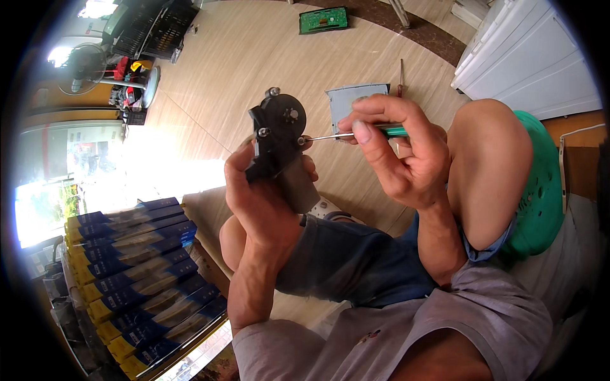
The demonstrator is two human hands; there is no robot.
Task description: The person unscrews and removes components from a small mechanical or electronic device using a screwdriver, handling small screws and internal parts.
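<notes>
My left hand point(257, 197) is wrapped round a small motor point(281, 141) with a black gear housing and a grey metal cylinder body. Round bolt posts stick out at the housing's edge. In my right hand point(406, 149) is a screwdriver point(395, 131) with a green handle and a thin metal shaft, pinched between thumb and fingers. Its tip meets or nearly meets the post on the housing's right side. Part of the handle is hidden inside my right palm.
On the floor beyond my hands lie a grey flat panel point(349, 101), another screwdriver point(401, 79) and a green circuit board point(324, 20). Blue and yellow packages point(140, 273) fill a rack at left. A fan point(86, 68) stands far left, a white cabinet point(534, 57) at right.
</notes>
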